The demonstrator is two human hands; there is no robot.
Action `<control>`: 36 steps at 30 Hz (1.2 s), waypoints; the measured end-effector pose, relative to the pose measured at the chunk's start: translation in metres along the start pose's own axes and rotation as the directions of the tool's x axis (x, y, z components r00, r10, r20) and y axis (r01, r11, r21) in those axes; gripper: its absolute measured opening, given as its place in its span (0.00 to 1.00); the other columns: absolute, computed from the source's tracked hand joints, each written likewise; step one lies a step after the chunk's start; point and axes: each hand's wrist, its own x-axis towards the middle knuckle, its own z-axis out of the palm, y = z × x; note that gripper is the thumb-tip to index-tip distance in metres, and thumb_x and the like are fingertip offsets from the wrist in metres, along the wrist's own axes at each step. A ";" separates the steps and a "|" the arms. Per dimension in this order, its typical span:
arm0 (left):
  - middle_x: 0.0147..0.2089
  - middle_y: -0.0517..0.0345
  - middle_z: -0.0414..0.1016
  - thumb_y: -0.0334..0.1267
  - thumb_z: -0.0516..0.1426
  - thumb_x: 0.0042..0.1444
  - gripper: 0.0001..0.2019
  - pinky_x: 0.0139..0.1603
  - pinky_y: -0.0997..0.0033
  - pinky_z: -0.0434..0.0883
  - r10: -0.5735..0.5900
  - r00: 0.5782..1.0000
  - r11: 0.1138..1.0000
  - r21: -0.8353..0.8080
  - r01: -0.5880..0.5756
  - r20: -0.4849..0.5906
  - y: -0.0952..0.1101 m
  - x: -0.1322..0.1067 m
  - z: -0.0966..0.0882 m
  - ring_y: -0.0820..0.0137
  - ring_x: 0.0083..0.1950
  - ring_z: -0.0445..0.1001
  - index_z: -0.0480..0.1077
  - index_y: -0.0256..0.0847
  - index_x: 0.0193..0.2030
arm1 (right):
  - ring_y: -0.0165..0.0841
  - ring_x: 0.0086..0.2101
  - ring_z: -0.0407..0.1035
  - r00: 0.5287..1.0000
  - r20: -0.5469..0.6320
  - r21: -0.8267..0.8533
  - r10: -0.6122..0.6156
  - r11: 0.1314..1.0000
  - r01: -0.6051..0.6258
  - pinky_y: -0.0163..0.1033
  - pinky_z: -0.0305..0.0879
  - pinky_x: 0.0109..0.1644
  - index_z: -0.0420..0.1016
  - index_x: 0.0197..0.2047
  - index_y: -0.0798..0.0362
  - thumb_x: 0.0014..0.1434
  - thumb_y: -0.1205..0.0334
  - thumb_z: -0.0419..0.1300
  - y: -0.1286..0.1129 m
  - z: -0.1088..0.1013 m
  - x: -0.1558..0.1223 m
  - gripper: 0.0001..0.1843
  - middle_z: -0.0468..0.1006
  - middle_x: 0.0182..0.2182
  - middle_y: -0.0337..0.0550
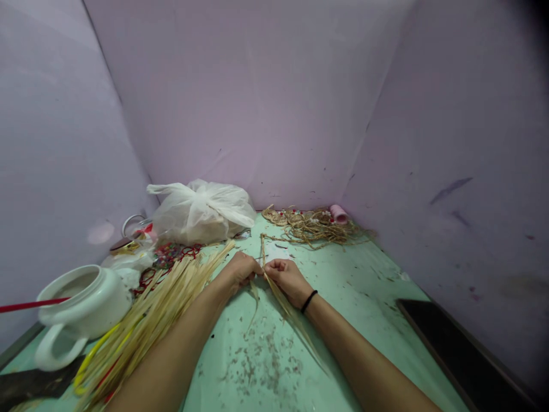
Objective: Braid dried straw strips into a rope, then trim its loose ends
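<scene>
My left hand and my right hand meet over the middle of the table, fingertips pinched almost together. Between them runs a thin twisted cord of dry plant fibre, which stands up from my fingers and bends right toward the back. Loose fibre strands trail from my right fingers down toward the table's front, and a shorter wisp hangs below my left hand. Both hands are closed on the fibre. A black band circles my right wrist. To the left of my left forearm lies a bundle of pale dry strips.
On the left stand a white pot with a red stick in it and a knotted white plastic bag. Coiled fibre cord and a pink thread spool lie at the back. A dark flat panel edges the right side.
</scene>
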 end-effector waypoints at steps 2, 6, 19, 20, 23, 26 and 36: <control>0.09 0.70 0.47 0.27 0.53 0.33 0.05 0.15 0.76 0.39 0.001 1.000 1.000 0.024 -0.001 -0.027 -0.001 0.001 0.002 0.82 0.12 0.43 0.58 0.37 0.15 | 0.23 0.17 0.53 0.999 -0.013 -0.132 -0.041 0.991 0.038 0.30 0.49 0.21 0.66 0.20 0.56 0.41 0.60 0.56 0.002 -0.003 0.002 0.07 0.65 0.14 0.35; 0.09 0.69 0.48 0.26 0.53 0.31 0.08 0.15 0.76 0.40 0.014 0.999 0.999 0.042 -0.012 -0.052 -0.005 0.004 0.006 0.82 0.12 0.45 0.55 0.38 0.13 | 0.24 0.18 0.55 0.993 -0.035 -0.370 -0.111 0.925 0.090 0.31 0.49 0.22 0.67 0.16 0.57 0.39 0.65 0.55 0.002 -0.009 0.005 0.05 0.64 0.14 0.36; 0.09 0.69 0.47 0.27 0.52 0.33 0.10 0.14 0.77 0.40 -0.070 0.996 0.996 -0.058 0.067 -0.049 -0.001 0.003 0.010 0.82 0.11 0.43 0.51 0.39 0.13 | 0.28 0.20 0.63 0.978 -0.100 -0.768 -0.183 0.639 0.041 0.32 0.47 0.23 0.72 0.17 0.57 0.40 0.70 0.55 -0.029 0.009 -0.024 0.06 0.73 0.16 0.44; 0.09 0.69 0.46 0.27 0.52 0.33 0.10 0.14 0.77 0.39 -0.071 0.997 0.995 -0.066 0.069 -0.029 0.000 0.001 0.007 0.83 0.11 0.42 0.50 0.40 0.13 | 0.29 0.21 0.64 0.969 -0.086 -0.799 -0.230 0.597 0.071 0.33 0.47 0.23 0.73 0.18 0.57 0.41 0.70 0.54 -0.028 0.011 -0.026 0.07 0.75 0.18 0.46; 0.09 0.70 0.45 0.28 0.53 0.32 0.11 0.14 0.77 0.37 -0.031 0.998 0.996 -0.077 0.035 0.054 -0.001 0.000 -0.002 0.84 0.12 0.41 0.50 0.40 0.13 | 0.31 0.23 0.67 0.952 -0.061 -0.838 -0.299 0.533 0.114 0.34 0.48 0.25 0.75 0.22 0.56 0.45 0.70 0.53 -0.026 0.017 -0.031 0.10 0.77 0.22 0.48; 0.09 0.70 0.47 0.31 0.54 0.31 0.08 0.13 0.77 0.37 0.046 0.988 0.999 -0.036 -0.041 0.145 -0.007 0.003 -0.011 0.83 0.11 0.42 0.55 0.39 0.15 | 0.31 0.25 0.68 0.955 -0.034 -0.849 -0.295 0.513 0.128 0.34 0.48 0.26 0.76 0.23 0.55 0.48 0.68 0.53 -0.024 0.021 -0.035 0.11 0.78 0.24 0.48; 0.10 0.71 0.51 0.37 0.58 0.31 0.11 0.13 0.78 0.36 0.015 0.980 0.997 -0.073 0.000 0.201 -0.015 0.012 -0.016 0.84 0.11 0.44 0.57 0.39 0.18 | 0.28 0.21 0.65 0.990 -0.129 -0.570 -0.066 0.822 -0.020 0.31 0.53 0.23 0.72 0.20 0.56 0.48 0.55 0.56 -0.033 -0.009 -0.013 0.14 0.73 0.18 0.43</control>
